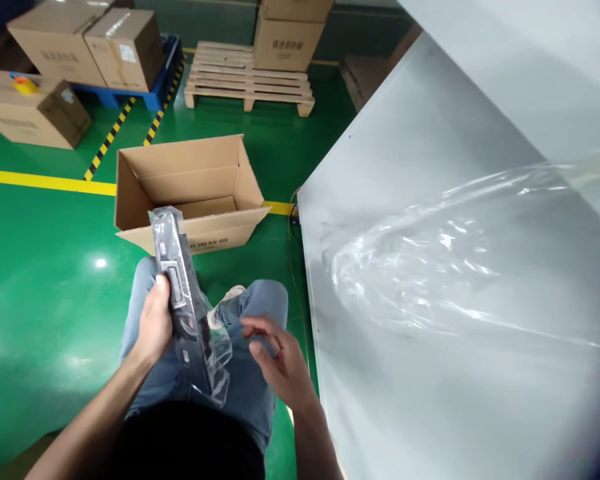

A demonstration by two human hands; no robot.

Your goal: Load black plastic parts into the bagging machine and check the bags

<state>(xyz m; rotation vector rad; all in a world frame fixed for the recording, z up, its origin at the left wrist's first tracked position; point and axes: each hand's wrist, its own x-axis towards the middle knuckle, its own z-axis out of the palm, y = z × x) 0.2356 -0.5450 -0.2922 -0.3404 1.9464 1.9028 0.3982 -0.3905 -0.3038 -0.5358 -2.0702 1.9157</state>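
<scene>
My left hand (156, 321) grips a long dark plastic part (183, 300) by its left side, above my lap. A clear plastic bag (221, 363) wraps the part and hangs loose along its right side. The part stands lengthwise, its far end reaching over the near flap of an open cardboard box (190, 160). To the right of the part is my right hand (275, 357), apart from it, with fingers partly curled and nothing between them. What the part belongs to I cannot tell.
A grey-white table (430, 393) fills the right side, with a large clear plastic sheet (410, 273) on it. Beyond the box stand a wooden pallet (250, 83), a blue pallet (155, 97) and several closed cartons (125, 50). A cable (291, 247) runs beside the table edge.
</scene>
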